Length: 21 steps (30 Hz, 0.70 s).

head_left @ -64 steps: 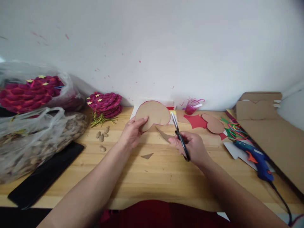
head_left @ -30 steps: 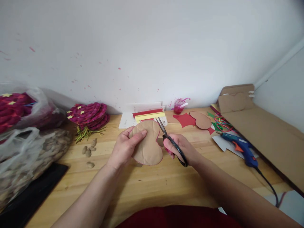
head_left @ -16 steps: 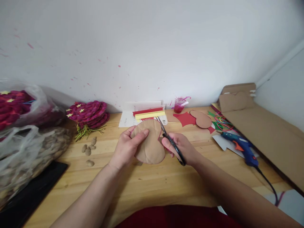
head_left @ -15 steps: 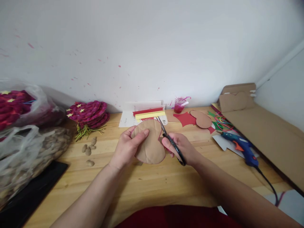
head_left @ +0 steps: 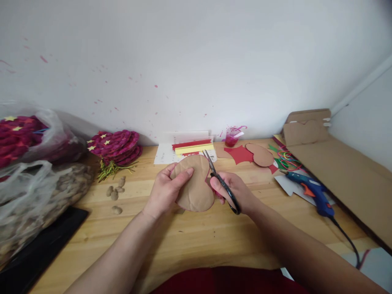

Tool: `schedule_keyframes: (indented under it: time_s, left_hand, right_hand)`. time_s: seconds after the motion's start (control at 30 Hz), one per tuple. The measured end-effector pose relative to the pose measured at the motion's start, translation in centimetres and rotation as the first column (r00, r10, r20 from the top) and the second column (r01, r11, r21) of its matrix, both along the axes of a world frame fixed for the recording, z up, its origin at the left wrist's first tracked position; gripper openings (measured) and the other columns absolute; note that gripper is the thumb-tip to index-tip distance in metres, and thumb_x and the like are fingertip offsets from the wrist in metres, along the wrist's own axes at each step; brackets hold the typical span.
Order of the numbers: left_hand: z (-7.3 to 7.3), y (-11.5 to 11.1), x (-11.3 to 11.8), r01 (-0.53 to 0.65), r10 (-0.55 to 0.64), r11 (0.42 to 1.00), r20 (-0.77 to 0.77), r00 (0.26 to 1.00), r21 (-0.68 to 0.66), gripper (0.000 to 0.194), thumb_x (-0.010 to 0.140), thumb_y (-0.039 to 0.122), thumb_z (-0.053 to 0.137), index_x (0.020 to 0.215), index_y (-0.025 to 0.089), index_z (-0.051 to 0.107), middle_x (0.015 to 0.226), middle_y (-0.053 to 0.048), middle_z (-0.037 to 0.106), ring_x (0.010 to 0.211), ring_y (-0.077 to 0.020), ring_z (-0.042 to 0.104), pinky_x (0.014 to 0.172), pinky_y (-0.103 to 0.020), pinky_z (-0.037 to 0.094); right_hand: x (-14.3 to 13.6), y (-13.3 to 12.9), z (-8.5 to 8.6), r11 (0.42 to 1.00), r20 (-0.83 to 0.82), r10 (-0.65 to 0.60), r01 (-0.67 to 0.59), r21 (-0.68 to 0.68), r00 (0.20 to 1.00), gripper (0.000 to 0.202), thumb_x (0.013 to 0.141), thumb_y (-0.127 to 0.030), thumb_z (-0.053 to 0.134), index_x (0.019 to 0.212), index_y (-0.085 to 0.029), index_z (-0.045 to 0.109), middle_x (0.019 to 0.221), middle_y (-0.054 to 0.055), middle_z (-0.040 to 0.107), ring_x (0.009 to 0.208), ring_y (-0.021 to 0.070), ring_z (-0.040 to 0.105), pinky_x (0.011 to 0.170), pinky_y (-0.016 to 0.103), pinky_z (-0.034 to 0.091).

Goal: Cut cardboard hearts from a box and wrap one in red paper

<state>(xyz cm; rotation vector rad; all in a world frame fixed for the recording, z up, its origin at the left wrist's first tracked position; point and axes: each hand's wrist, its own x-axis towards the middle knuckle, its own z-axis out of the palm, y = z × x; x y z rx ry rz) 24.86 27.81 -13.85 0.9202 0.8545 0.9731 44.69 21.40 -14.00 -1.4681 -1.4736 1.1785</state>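
My left hand [head_left: 170, 185] grips a brown cardboard heart [head_left: 195, 190] by its left side, thumb on the near face. Red shows along the heart's edge. In my right hand [head_left: 231, 190] is a pair of scissors [head_left: 225, 188] with black handles, the blades pointing up and away beside the heart's right edge. The blades stand slightly apart at their tips. Whether they touch the cardboard I cannot tell. Both hands are above the wooden table [head_left: 196, 245]. Fingers of each hand are partly hidden behind what they hold.
Left are peanuts [head_left: 114, 195], a bag of peanuts [head_left: 61, 196] and magenta painted clusters with stars [head_left: 114, 147]. Behind lie paper strips [head_left: 192, 148], a pink cup [head_left: 232, 137], red paper [head_left: 239, 154] and another heart [head_left: 259, 155]. Right are a corded glue gun [head_left: 315, 192] and a cardboard box [head_left: 343, 167].
The view has shifted very slightly. Both hands, the heart and the scissors keep nearly the same positions, and the scissor tips look a little farther apart.
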Motion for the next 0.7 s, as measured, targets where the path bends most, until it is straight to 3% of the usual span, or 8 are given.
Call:
schedule_keyframes:
  time_s: [0.7]
  left_hand:
    - [0.11,0.03,0.01,0.011,-0.011,1.000,0.004,1.000,0.002,0.045,0.067,0.040,0.092,0.099,0.014,0.076,0.089,-0.009,0.079,0.071,-0.0185,0.071,0.066,-0.027,0.058]
  right_hand:
    - [0.08,0.06,-0.31,0.999,0.086,-0.012,0.009,0.043,0.996,0.061,0.092,-0.076,0.050,0.066,-0.022,0.041,0.054,-0.003,0.045,0.049,0.0118,0.042,0.047,0.026,0.027]
